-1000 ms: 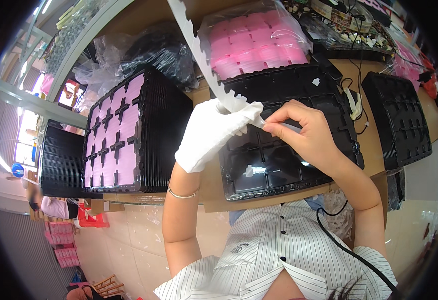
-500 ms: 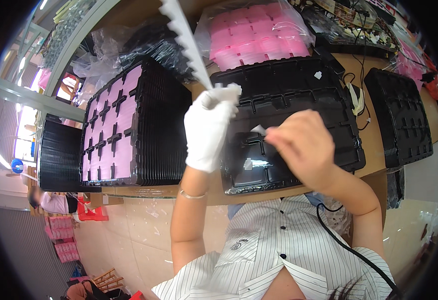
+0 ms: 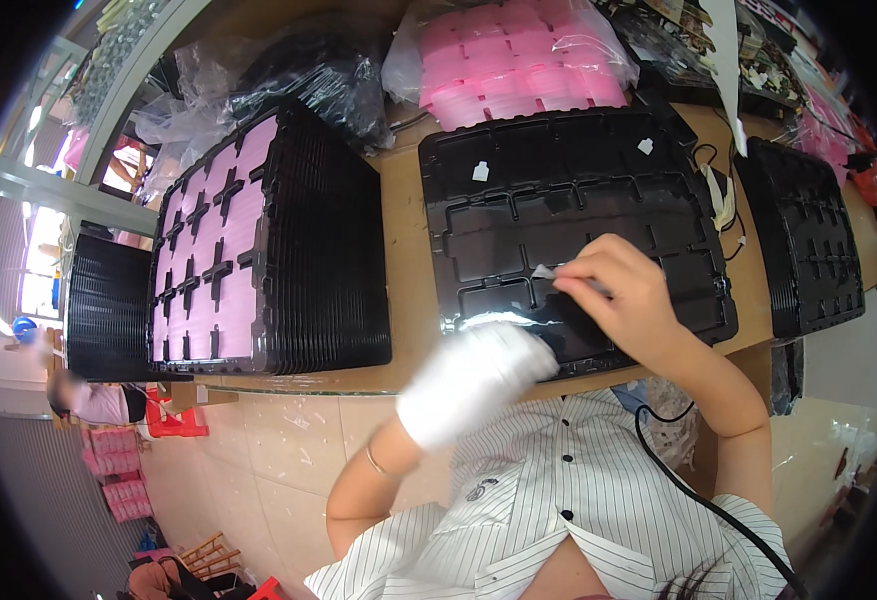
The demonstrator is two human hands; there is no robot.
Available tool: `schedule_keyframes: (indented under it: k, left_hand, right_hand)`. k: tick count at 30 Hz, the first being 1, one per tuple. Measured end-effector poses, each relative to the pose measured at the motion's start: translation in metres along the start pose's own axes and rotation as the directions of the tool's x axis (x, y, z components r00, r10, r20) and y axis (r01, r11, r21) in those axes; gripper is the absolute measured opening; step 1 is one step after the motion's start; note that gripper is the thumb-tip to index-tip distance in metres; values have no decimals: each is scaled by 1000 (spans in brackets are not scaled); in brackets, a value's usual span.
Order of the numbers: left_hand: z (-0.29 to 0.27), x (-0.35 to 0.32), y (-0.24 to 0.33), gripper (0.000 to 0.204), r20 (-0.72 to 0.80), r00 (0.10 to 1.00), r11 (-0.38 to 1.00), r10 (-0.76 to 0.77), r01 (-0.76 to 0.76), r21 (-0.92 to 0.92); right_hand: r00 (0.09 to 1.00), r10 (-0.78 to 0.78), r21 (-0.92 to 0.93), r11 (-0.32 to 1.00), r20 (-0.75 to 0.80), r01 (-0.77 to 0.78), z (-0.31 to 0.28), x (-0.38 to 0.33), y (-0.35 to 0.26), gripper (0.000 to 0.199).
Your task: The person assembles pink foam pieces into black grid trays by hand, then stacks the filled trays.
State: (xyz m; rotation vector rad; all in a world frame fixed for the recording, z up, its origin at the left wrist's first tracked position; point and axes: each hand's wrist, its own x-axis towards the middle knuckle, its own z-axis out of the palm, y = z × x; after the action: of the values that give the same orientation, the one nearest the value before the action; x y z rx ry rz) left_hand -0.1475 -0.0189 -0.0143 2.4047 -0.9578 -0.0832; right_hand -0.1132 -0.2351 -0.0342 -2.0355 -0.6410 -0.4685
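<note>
Right hand [image 3: 624,290] bare, fingers pinched on a small white label [image 3: 544,271], poised over the black compartment tray [image 3: 579,190] lying flat on the bench [image 3: 404,250]. Left hand [image 3: 474,380] gloved in white, blurred at the tray's near edge, grip impossible to tell, perhaps just touching the rim. Left of the tray, apart from it, a tall stack of black trays [image 3: 329,240] topped with pink inserts. Behind, bagged pink trays [image 3: 519,50].

tray stack [image 3: 289,250] left of open tray [image 3: 569,215]
</note>
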Motion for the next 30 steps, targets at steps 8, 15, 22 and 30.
schedule_keyframes:
  k: [8,15,22,30]
  left_hand:
    - [57,-33,35,37,215,883,906,417,-423,-17]
    - [56,-46,20,36,142,917,928,372,-362,-92]
    - [63,-43,15,39,137,922,931,362,-351,-98]
    - [40,-29,28,35,33,971,906,238,-210,-368]
  right_hand:
    - [592,-521,-124,677,615,725,33,3,-16,25]
    - [486,-406,-41,734,774,678,27,9,-15,30]
    - [685,-367,14,887,629,462,37,12,-2,16]
    - [611,602,369,489,514,-791,-17,26,1,13]
